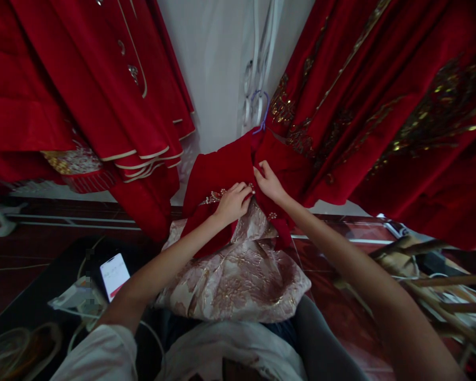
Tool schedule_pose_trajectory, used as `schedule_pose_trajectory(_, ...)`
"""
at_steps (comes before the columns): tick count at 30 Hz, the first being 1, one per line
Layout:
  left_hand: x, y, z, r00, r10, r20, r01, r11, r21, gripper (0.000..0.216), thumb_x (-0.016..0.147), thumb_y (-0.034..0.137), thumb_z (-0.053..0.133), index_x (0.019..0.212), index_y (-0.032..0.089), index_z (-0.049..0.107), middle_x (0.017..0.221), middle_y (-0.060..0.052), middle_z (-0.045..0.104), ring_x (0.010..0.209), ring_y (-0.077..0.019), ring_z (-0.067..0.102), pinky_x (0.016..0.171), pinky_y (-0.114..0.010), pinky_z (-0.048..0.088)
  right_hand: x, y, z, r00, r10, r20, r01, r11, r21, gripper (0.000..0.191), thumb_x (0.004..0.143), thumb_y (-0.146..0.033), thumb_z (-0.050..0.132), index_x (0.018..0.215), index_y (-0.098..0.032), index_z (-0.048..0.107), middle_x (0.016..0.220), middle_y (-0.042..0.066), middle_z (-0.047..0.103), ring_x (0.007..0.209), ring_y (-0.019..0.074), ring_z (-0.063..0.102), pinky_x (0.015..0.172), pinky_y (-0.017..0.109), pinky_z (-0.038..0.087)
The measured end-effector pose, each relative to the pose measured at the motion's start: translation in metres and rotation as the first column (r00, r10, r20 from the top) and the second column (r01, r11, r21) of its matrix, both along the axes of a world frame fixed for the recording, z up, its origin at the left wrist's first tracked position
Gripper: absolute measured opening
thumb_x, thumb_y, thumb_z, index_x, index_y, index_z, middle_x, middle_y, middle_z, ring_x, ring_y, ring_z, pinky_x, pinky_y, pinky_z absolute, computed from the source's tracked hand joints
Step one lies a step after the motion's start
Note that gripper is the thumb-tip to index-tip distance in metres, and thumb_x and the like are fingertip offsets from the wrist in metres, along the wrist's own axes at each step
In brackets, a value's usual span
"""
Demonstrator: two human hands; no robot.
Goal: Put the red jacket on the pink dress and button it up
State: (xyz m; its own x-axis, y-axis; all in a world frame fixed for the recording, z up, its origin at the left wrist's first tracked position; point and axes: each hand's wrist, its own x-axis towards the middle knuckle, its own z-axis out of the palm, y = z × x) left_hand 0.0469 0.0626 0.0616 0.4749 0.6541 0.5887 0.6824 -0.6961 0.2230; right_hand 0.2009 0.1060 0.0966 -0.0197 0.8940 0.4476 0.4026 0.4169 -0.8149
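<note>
A red velvet garment (218, 172) with beaded trim hangs on a hanger in front of me, its pale brocade lining (238, 275) spilling over my lap. My left hand (233, 202) is closed, pinching the beaded front edge of the garment. My right hand (267, 182) is closed on the same red fabric just beside it, near the front opening. The two hands nearly touch. The hanger's purple hook (264, 108) shows above the collar.
More red embroidered gowns hang at the left (83, 90) and right (388, 116), with a white wall (218, 69) between. A phone (114, 275) with a lit screen and white cables (73, 301) lie at my lower left. Wooden slats (432, 280) stand at the right on the dark red floor.
</note>
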Motion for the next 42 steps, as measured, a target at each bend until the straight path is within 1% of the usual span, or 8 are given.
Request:
schedule_pose_trajectory(4, -0.002, 0.007, -0.002, 0.999, -0.017, 0.048, 0.02, 0.998, -0.057, 0.015, 0.086, 0.019, 0.05, 0.095, 0.018, 0.062, 0.096, -0.007, 0.059, 0.093, -0.0201, 0.057, 0.082, -0.031, 0.048, 0.0, -0.004, 0.0, 0.995, 0.054, -0.08, -0.055, 0.998, -0.011, 0.031, 0.082, -0.052, 0.051, 0.079, -0.024, 0.039, 0.075, -0.003, 0.049, 0.072, 0.0139, 0.048, 0.076, 0.028, 0.043)
schedule_pose_trajectory(9, -0.002, 0.024, 0.017, 0.928, 0.058, 0.368, -0.019, 0.994, -0.11, 0.003, 0.081, 0.02, 0.055, 0.081, 0.019, 0.058, 0.084, -0.001, 0.061, 0.078, -0.0139, 0.06, 0.076, -0.026, 0.048, 0.0, -0.017, -0.002, 0.946, 0.179, -0.27, -0.225, 0.963, -0.15, 0.036, 0.072, -0.049, 0.065, 0.088, -0.025, 0.043, 0.074, -0.004, 0.055, 0.067, 0.0123, 0.053, 0.065, 0.026, 0.047)
schedule_pose_trajectory(11, -0.002, 0.03, 0.018, 0.864, 0.064, 0.5, 0.033, 0.983, -0.183, 0.005, 0.078, 0.02, 0.059, 0.079, 0.019, 0.055, 0.078, 0.001, 0.063, 0.074, -0.0124, 0.062, 0.071, -0.024, 0.048, 0.002, -0.022, -0.006, 0.922, 0.194, -0.334, -0.26, 0.952, -0.163, 0.04, 0.069, -0.046, 0.069, 0.094, -0.025, 0.046, 0.079, -0.003, 0.059, 0.073, 0.0129, 0.058, 0.069, 0.027, 0.05)
schedule_pose_trajectory(15, -0.004, 0.039, 0.012, 0.752, 0.061, 0.656, 0.179, 0.939, -0.293, 0.02, 0.071, 0.014, 0.064, 0.086, 0.019, 0.052, 0.082, 0.0, 0.066, 0.078, -0.0113, 0.066, 0.071, -0.022, 0.049, 0.007, -0.028, -0.013, 0.901, 0.236, -0.365, -0.282, 0.956, -0.079, 0.042, 0.063, -0.039, 0.076, 0.096, -0.025, 0.053, 0.09, 0.0, 0.063, 0.085, 0.0146, 0.062, 0.086, 0.032, 0.052)
schedule_pose_trajectory(20, -0.009, 0.042, 0.011, 0.8, 0.002, 0.6, 0.224, 0.927, -0.301, 0.015, 0.072, 0.012, 0.062, 0.085, 0.018, 0.055, 0.088, -0.001, 0.068, 0.081, -0.0113, 0.065, 0.074, -0.023, 0.05, 0.006, -0.024, -0.014, 0.927, 0.196, -0.321, -0.215, 0.976, -0.025, 0.034, 0.068, -0.042, 0.074, 0.092, -0.023, 0.058, 0.093, 0.003, 0.065, 0.085, 0.0158, 0.063, 0.084, 0.033, 0.054)
schedule_pose_trajectory(30, -0.006, 0.024, 0.033, 0.9, -0.064, 0.431, 0.169, 0.963, -0.208, 0.014, 0.08, 0.024, 0.058, 0.091, 0.017, 0.063, 0.087, -0.005, 0.071, 0.075, -0.0139, 0.066, 0.07, -0.025, 0.052, 0.004, -0.03, -0.003, 0.979, 0.047, -0.197, -0.028, 0.994, 0.102, 0.024, 0.077, -0.038, 0.069, 0.092, -0.02, 0.069, 0.098, 0.005, 0.073, 0.086, 0.0189, 0.07, 0.082, 0.033, 0.057)
schedule_pose_trajectory(36, -0.001, 0.029, 0.038, 0.939, -0.023, 0.343, 0.085, 0.983, -0.166, 0.012, 0.08, 0.027, 0.059, 0.082, 0.016, 0.063, 0.078, -0.004, 0.07, 0.067, -0.0132, 0.064, 0.065, -0.024, 0.049, 0.01, -0.033, -0.004, 0.983, 0.054, -0.176, -0.044, 0.997, 0.06, 0.029, 0.076, -0.038, 0.07, 0.101, -0.022, 0.072, 0.102, 0.004, 0.074, 0.09, 0.0213, 0.071, 0.087, 0.037, 0.057)
schedule_pose_trajectory(42, 0.001, 0.027, 0.039, 0.95, -0.043, 0.31, 0.093, 0.984, -0.149, 0.009, 0.078, 0.024, 0.059, 0.082, 0.018, 0.063, 0.073, -0.002, 0.068, 0.063, -0.0126, 0.063, 0.061, -0.022, 0.048, 0.016, -0.026, -0.005, 0.97, 0.096, -0.225, -0.09, 0.995, 0.036, 0.032, 0.071, -0.035, 0.075, 0.099, -0.021, 0.073, 0.101, 0.004, 0.074, 0.09, 0.0221, 0.071, 0.089, 0.038, 0.056)
